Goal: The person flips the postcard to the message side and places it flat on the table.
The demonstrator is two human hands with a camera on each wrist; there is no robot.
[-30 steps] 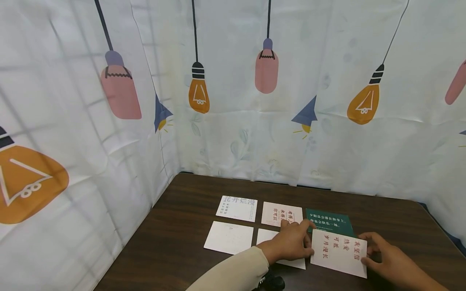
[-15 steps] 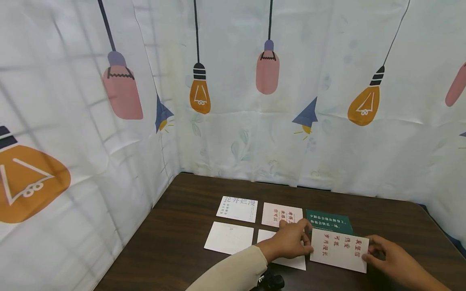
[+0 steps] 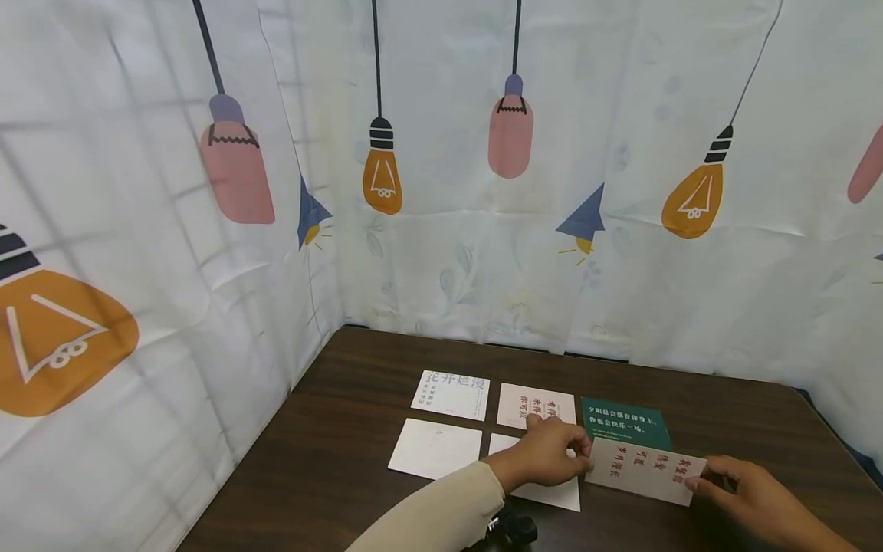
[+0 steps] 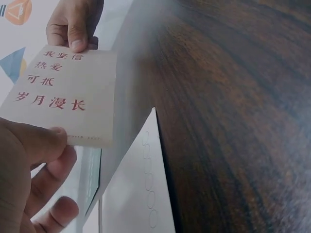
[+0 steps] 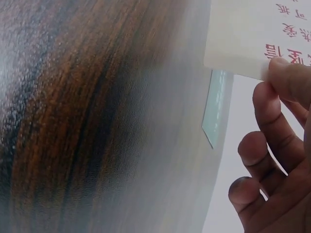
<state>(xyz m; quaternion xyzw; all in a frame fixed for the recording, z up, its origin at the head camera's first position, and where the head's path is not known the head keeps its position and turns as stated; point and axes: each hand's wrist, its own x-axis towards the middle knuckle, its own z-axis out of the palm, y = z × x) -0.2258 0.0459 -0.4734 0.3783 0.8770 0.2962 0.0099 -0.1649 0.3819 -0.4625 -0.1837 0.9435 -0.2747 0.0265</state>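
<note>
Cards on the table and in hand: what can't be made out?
Head: back-row pink card, print partly covered by left hand.
Head: white card in front of the pink card, middle covered by same hand.
Left wrist: held card, bottom line too small to read.
Right wrist: held card cut off by top and right edges.

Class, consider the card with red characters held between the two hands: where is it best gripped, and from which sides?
I'd pinch the red-lettered card at its two short edges: left hand from the left, right hand from the right, thumbs on the printed face. It is a thin, flat rectangle, so opposite edges should give a steady hold while covering little of that face.
</note>
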